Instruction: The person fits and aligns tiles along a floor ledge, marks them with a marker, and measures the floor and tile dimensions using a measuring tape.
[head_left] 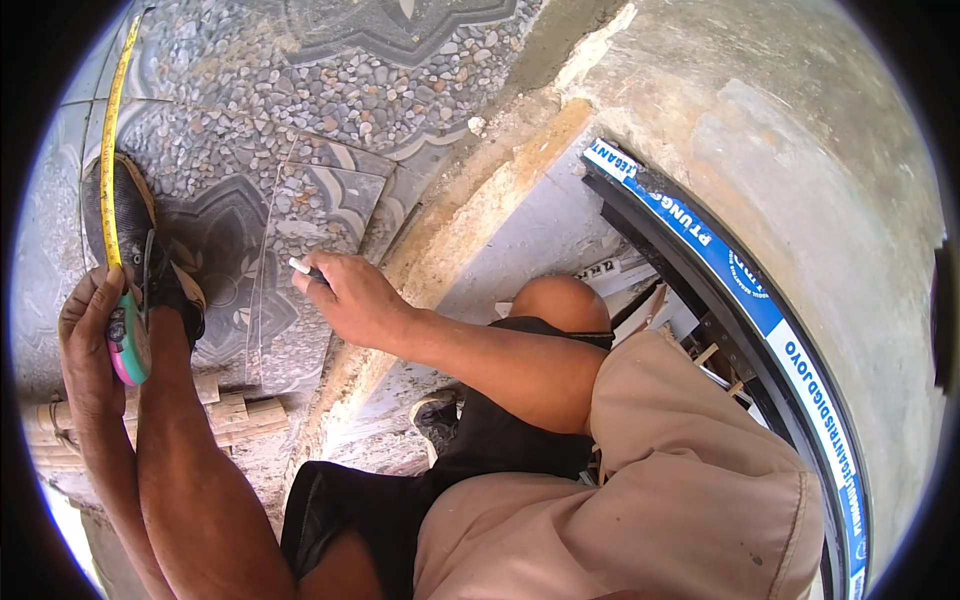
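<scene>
My left hand is closed around a teal and pink tape measure, with thumb and fingers near the mouth of its case. The yellow tape blade runs out from it over my dark shoe to the upper left. In my right hand is a pen-like marker with a white end and a dark part; its kind is not fully clear. That hand hovers over or rests by a pebble-patterned floor tile, which lies with other cut tile pieces. Contact cannot be made out.
Patterned tiles cover the floor ahead. A rough, broken ledge crosses diagonally on the right. Beyond it are a black frame with blue and white printed tape and a concrete surface. Wooden strips lie at lower left.
</scene>
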